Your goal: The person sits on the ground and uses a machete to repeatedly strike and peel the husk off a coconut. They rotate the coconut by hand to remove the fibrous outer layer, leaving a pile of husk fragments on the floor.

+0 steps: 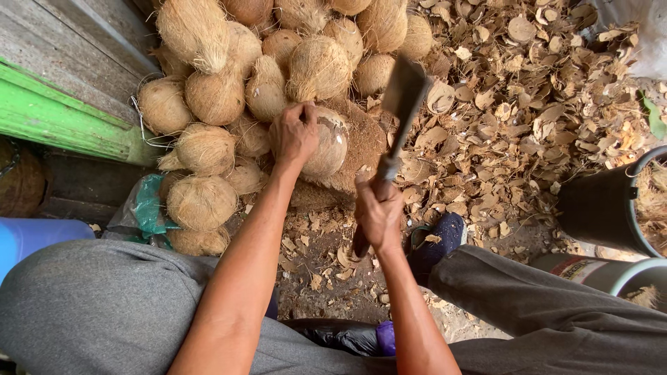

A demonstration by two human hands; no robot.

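Fingers of your left hand (294,134) are curled over the top of a partly husked coconut (326,144), pinning it on a brown chopping block (361,142) in front of the pile of coconuts (229,83). Your right hand (379,212) is clenched around the handle of a big knife (397,114), and the blade rises up and away from you, tilted slightly to the right, its tip hanging above and just to the right of the held coconut. So the coconut lies to the left of the blade and a little farther out than your right fist; your left hand is the one touching it, sitting on its upper left side, while the bare shell faces right toward the knife. The blade's long axis runs nearly along your right forearm, and the exposed side of the coconut lies close to your left fingers. Dry husk chips (528,104) cover the ground to the right, beside a dark bucket (601,205).
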